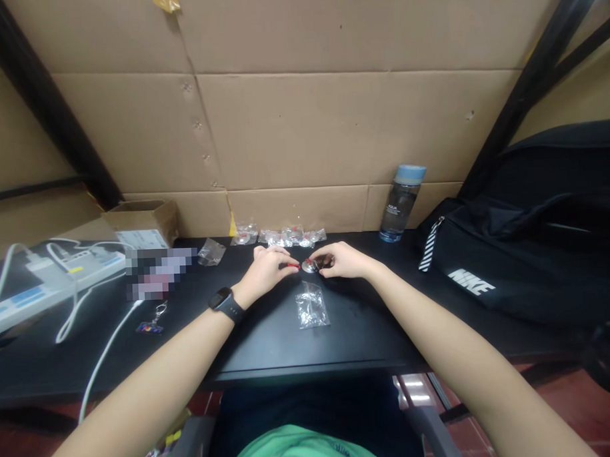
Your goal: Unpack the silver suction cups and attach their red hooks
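Silver disc [309, 267] with red on it is on the bench, between the 2 hands, right at the right hand's fingertips. Right hand [342, 260]: fingers curled round the disc's right side; can't tell if it's actually gripped. Left hand [270, 270]: thumb and finger pinching a small red piece [293, 265], just beside the disc's left edge. Part details too small to read from here.

Clear plastic bag [312, 305] lies flat just in front of the disc, on the wearer's side. Row of clear packets [291, 237] behind the hands, near the cardboard wall [291, 132]; 1 more small bag [211, 252] farther left.

Bench [369, 339] is black, walled in by cardboard, with dark frame posts [45, 97] at both sides. Left end: power strip [61, 283], white cables, open cardboard box [142, 224], keychain [151, 327]. Right: bottle [399, 208] with blue cap near the wall, then a big black NIKE bag [510, 248]. Red tiled floor [591, 405] below.

Front edge runs under both forearms. Sideways room: bench surface from right hand to NIKE bag, and from left wrist to keychain. Rearward, packets and wall sit near.
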Action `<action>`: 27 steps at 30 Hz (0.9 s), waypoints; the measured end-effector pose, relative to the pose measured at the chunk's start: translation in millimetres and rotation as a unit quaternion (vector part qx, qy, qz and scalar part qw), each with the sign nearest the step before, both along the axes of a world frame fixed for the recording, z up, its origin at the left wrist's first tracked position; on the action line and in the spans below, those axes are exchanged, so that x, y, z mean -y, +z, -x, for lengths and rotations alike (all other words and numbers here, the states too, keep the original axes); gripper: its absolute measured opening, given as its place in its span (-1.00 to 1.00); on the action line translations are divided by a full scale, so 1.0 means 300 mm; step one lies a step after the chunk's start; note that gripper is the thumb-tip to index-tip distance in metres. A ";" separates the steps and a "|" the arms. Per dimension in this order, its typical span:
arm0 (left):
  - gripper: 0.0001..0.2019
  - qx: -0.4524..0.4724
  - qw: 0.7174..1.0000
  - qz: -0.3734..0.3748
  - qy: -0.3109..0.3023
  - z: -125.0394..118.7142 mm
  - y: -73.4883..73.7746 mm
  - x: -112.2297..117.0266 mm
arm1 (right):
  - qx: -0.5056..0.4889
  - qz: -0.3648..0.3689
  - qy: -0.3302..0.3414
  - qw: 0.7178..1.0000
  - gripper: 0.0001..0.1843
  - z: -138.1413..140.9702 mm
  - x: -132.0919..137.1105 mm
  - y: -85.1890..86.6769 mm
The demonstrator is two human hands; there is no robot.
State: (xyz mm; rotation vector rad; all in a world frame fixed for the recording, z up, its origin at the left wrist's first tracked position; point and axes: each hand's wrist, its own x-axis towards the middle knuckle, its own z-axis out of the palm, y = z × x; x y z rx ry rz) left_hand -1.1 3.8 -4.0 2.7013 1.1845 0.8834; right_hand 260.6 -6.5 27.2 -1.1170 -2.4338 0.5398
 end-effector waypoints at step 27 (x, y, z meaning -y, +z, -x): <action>-0.89 0.152 0.972 -0.175 0.044 -0.044 0.055 0.097 | -0.382 0.162 0.043 0.909 -0.35 0.094 0.043 -0.016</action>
